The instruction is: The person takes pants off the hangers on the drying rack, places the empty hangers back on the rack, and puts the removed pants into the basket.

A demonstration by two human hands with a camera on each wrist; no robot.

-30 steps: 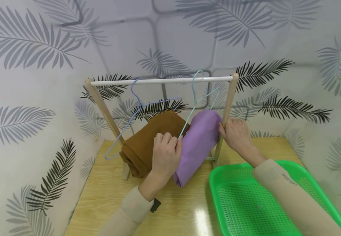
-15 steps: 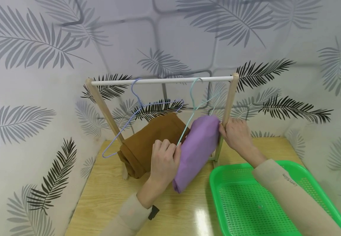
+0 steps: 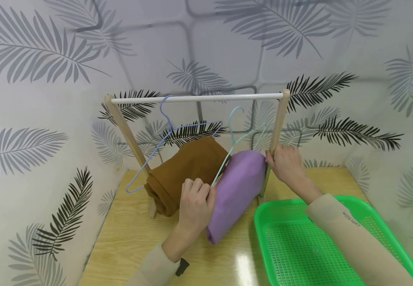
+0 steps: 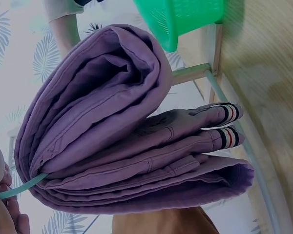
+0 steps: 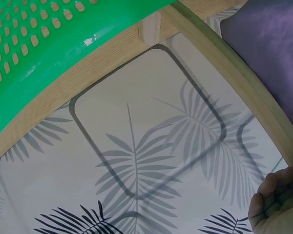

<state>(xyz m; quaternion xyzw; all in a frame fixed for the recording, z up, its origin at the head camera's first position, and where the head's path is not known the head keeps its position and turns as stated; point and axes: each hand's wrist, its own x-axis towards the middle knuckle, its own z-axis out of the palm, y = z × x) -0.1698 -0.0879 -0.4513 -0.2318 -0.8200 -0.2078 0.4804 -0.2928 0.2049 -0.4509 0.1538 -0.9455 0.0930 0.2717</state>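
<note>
My left hand (image 3: pixel 195 204) grips the near end of a mint-green clothes hanger (image 3: pixel 232 142). A folded purple garment (image 3: pixel 238 186) drapes over that hanger; the left wrist view shows its layers and striped cuffs (image 4: pixel 229 137). The hanger's hook stands below the white rod (image 3: pixel 206 97), apart from it. With the right hand (image 3: pixel 288 165) I hold the right wooden post (image 3: pixel 279 119) of the small clothes rack; in the right wrist view its curled fingers are beside the post (image 5: pixel 244 73). A blue-violet hanger (image 3: pixel 155 147) bearing a folded brown garment (image 3: pixel 185 171) hangs on the rod.
A green perforated plastic basket (image 3: pixel 260 234) stands on the wooden table (image 3: pixel 117 246) at the right front, beneath my right forearm. Close behind the rack is a wall (image 3: pixel 220 51) with leaf-patterned covering.
The mint-green hanger with the purple garment has come down and toward me with my left hand, its hook dropping from above the rod to below it. My right hand stays on the post.
</note>
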